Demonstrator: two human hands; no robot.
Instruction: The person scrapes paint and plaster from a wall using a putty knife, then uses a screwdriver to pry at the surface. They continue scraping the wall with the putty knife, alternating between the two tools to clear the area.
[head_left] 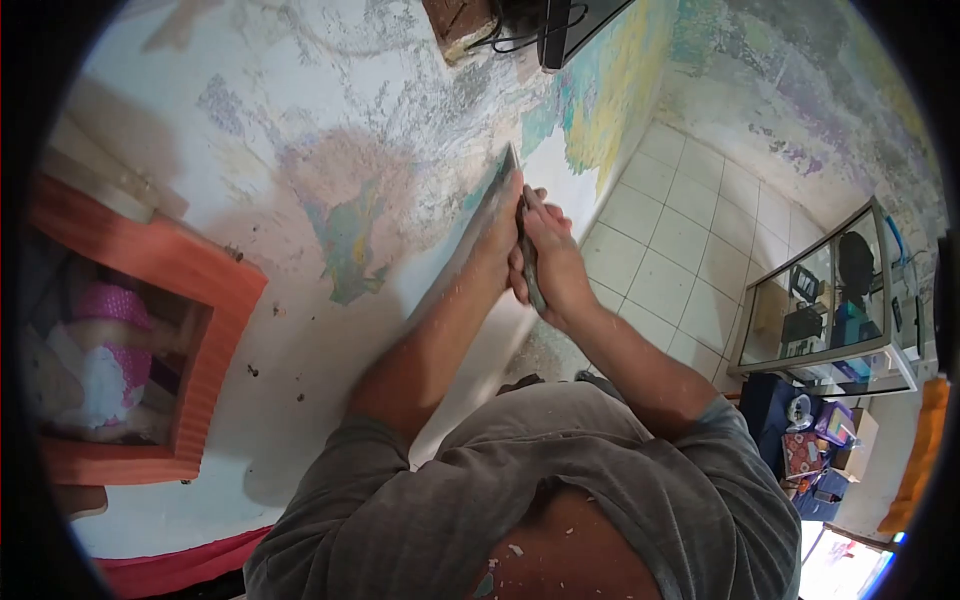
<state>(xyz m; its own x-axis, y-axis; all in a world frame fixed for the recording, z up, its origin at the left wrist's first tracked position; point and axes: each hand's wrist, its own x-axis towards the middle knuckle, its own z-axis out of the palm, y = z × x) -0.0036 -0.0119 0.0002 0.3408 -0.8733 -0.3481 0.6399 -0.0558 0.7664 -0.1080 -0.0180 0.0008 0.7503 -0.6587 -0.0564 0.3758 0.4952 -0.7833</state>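
Observation:
Both hands are together on a scraper (531, 262) held against the wall. My right hand (556, 250) is closed around its handle. Close beside it, my left hand (497, 238) grips the tool further up, with the thumb or a finger lying along it towards the blade. The narrow metal blade (512, 158) points up and away and appears to meet the wall (400, 120); the exact contact is hard to make out. Around it the paint is worn to patches of white, pink, teal and yellow.
A red-orange framed picture (190, 380) hangs at the left. Above is a dark screen-like device (580, 30) with cables beside a brick-like block (460, 22). White floor tiles (670, 220) and a glass display case (820, 300) lie to the right. Paint flakes (516, 550) dot my chest.

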